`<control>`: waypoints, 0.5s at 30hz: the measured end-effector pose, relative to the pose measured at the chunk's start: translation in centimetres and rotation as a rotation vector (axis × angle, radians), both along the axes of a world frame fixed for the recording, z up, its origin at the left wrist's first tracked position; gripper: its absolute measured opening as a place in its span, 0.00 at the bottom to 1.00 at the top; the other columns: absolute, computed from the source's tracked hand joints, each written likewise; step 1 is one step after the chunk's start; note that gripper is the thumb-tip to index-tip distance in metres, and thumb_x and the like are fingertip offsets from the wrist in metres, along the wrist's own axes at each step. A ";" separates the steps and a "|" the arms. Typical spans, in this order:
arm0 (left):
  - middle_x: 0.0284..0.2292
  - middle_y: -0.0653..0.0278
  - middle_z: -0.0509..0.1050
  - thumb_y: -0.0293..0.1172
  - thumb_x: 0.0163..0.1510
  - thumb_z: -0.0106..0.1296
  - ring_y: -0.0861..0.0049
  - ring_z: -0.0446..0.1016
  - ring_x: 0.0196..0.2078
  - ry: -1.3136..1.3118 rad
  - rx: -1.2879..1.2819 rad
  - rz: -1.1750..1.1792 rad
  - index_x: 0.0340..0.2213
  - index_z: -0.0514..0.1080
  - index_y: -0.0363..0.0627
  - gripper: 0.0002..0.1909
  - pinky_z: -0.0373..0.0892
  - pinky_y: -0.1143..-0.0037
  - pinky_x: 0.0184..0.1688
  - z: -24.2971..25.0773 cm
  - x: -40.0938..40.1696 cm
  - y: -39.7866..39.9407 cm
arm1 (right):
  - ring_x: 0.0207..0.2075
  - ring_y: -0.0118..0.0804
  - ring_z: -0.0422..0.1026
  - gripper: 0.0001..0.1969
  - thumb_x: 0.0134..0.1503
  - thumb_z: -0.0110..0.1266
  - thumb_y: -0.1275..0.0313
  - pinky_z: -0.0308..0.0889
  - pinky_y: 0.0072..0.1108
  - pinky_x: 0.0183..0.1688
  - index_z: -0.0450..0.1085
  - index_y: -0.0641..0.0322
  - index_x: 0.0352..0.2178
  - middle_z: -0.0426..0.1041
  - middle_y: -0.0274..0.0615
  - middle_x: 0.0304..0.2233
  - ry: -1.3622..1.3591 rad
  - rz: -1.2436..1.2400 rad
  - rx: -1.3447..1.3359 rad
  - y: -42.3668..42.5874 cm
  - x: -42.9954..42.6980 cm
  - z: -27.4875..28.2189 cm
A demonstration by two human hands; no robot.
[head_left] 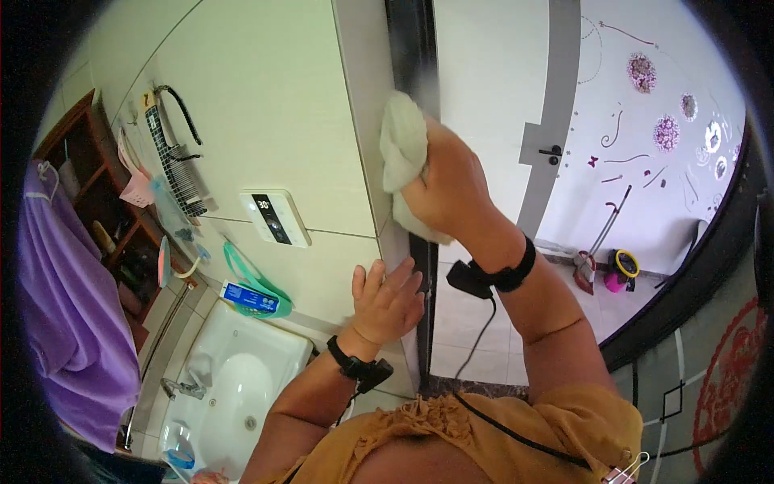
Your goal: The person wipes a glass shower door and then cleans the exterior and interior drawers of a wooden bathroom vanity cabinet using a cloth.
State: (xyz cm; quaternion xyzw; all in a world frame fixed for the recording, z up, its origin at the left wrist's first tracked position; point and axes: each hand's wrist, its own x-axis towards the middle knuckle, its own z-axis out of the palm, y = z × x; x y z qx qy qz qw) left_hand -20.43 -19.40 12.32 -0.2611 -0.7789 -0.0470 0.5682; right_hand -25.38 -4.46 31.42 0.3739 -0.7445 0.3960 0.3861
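My right hand (450, 175) grips a bunched white cloth (402, 142). The cloth lies at the pale tiled edge (363, 91) of the wall, beside the dark door frame (414, 54). Lower down, my left hand (387, 302) holds nothing, its fingers apart near the wall corner; I cannot tell whether it touches the tile. A black strap with a small box and cable sits on each wrist. Left of the hands, a white control panel (276, 218) with a lit display is mounted on the wall.
A white washbasin (248, 387) with a metal faucet (184, 387) stands lower left. Above it hang a green holder (242, 269) with a toothpaste tube and a comb (175, 157). A purple towel (78, 302) hangs far left. Through the doorway are a broom (585, 272) and bin (623, 263).
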 end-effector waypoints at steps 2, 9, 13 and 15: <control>0.53 0.68 0.68 0.37 0.46 0.54 0.58 0.55 0.60 0.009 0.003 -0.009 0.41 0.74 0.53 0.18 0.41 0.57 0.63 0.1 0.0 0.1 | 0.42 0.56 0.71 0.30 0.46 0.56 0.72 0.68 0.37 0.44 0.60 0.58 0.53 0.72 0.52 0.40 -0.010 -0.003 0.015 0.5 0.2 -1.4; 0.52 0.68 0.68 0.37 0.46 0.54 0.57 0.56 0.58 -0.004 -0.020 -0.033 0.40 0.74 0.52 0.17 0.43 0.57 0.62 0.6 0.0 0.1 | 0.46 0.52 0.70 0.33 0.43 0.60 0.74 0.67 0.32 0.48 0.61 0.58 0.54 0.71 0.50 0.44 0.157 0.024 -0.007 1.1 -0.6 -2.9; 0.52 0.68 0.69 0.37 0.47 0.53 0.57 0.57 0.58 -0.027 -0.025 -0.029 0.40 0.74 0.52 0.16 0.43 0.57 0.61 0.4 0.1 0.1 | 0.46 0.50 0.71 0.29 0.44 0.61 0.75 0.66 0.28 0.49 0.64 0.60 0.51 0.71 0.48 0.43 0.280 0.045 -0.025 1.0 -2.2 0.6; 0.52 0.68 0.69 0.37 0.47 0.53 0.57 0.56 0.59 -0.008 -0.014 -0.033 0.39 0.74 0.52 0.15 0.41 0.57 0.62 0.4 0.1 0.0 | 0.45 0.50 0.71 0.28 0.44 0.60 0.76 0.67 0.28 0.48 0.64 0.60 0.49 0.70 0.49 0.44 0.243 0.052 -0.022 1.2 -1.7 1.0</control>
